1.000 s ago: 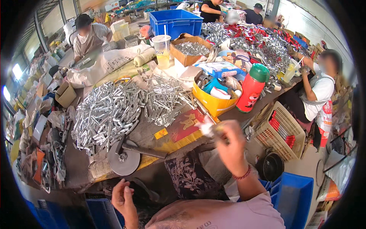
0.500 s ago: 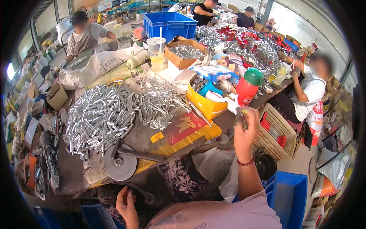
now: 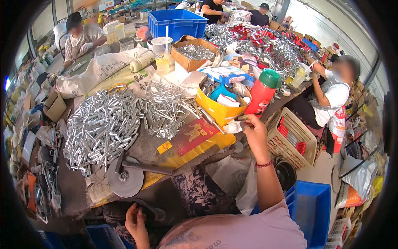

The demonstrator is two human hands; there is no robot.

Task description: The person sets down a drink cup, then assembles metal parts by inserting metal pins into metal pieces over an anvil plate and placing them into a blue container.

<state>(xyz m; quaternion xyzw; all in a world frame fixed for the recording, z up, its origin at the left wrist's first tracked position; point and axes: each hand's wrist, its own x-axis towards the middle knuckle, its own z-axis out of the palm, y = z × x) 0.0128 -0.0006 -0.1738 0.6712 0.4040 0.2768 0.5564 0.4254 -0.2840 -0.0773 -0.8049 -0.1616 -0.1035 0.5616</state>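
Observation:
My right hand (image 3: 254, 133) reaches to the table's right edge, its fingertips pinched on a crumpled white tissue (image 3: 233, 127). The tissue hangs beside a cut-open yellow box (image 3: 219, 108) of odds and ends and a red bottle with a green lid (image 3: 264, 92). Low over my lap, my left hand (image 3: 136, 222) has loosely bent fingers, with nothing visible in them. Nearest to it on the table are a round grey disc (image 3: 133, 187) and a hammer (image 3: 150, 167) lying across its far edge. Beyond lies a heap of short silver metal tubes (image 3: 103, 128).
Thin metal rods (image 3: 166, 106) lie beside the tube heap. A lidded drink cup (image 3: 161, 58), a carton of small parts (image 3: 195, 52) and a blue crate (image 3: 176, 25) stand behind. A beige basket (image 3: 288, 143) is at the right, where a co-worker (image 3: 329, 89) sits.
My right hand has come down and slightly left, bringing the tissue lower beside the yellow box. The left hand stays nearly where it was. The whole view has shifted slightly.

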